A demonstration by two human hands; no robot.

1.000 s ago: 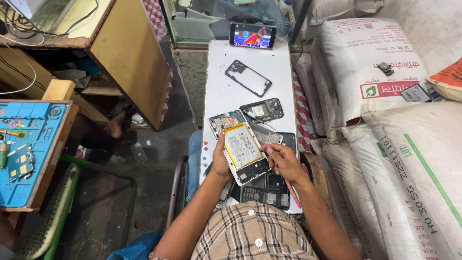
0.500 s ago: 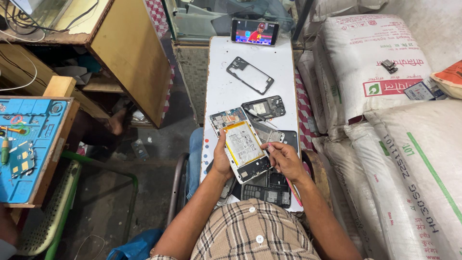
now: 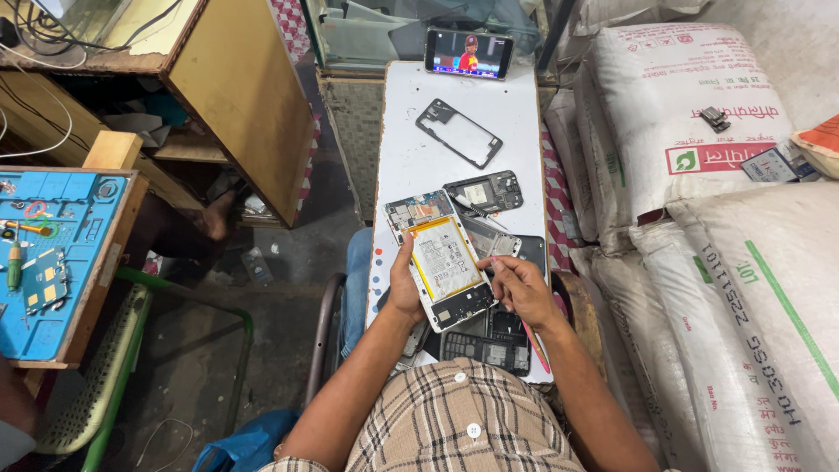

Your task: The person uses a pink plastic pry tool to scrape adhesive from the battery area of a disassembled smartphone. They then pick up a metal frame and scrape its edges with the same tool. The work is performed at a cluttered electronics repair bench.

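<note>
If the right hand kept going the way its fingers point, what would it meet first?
Probably the opened phone held in the left hand; the right hand points left at its edge, almost touching, though depth is unclear.

I look down on a cramped repair stall: a narrow white table point(image 3: 454, 114) runs ahead of me, its top scuffed and stained. To the left stands a worn wooden desk point(image 3: 236, 87) with tangled cables on top, and a blue work mat point(image 3: 52, 262) on a lower bench. A green metal chair point(image 3: 105, 385) sits over the dusty, littered concrete floor point(image 3: 262, 297). On the right, 3 or more white woven sacks point(image 3: 752, 288) are stacked high. Flat, even light fills the scene.
</note>
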